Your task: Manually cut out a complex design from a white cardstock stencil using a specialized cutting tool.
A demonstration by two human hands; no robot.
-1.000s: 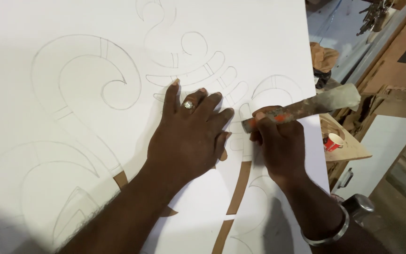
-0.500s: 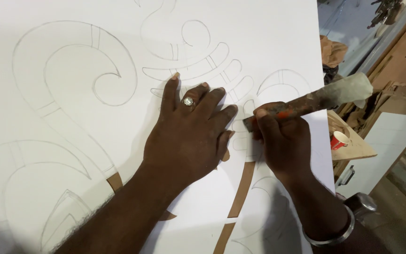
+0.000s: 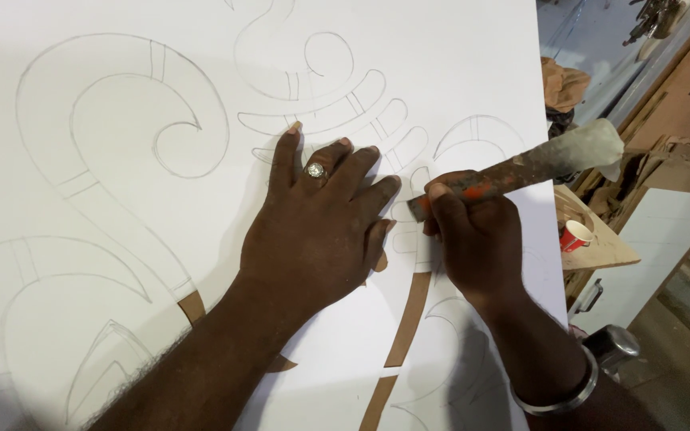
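While the left hand (image 3: 313, 231) lies flat, fingers spread, on the white pencilled stencil sheet (image 3: 161, 104), the right hand (image 3: 473, 239) just beside its fingertips grips a cutting knife (image 3: 513, 169), fingers clamped around its orange-marked, cloth-wrapped handle.

My left hand (image 3: 313, 239) presses flat on the white pencilled sheet (image 3: 161, 96); my right hand (image 3: 477, 239) grips a taped-handle cutting tool (image 3: 521, 168) against its cut line.
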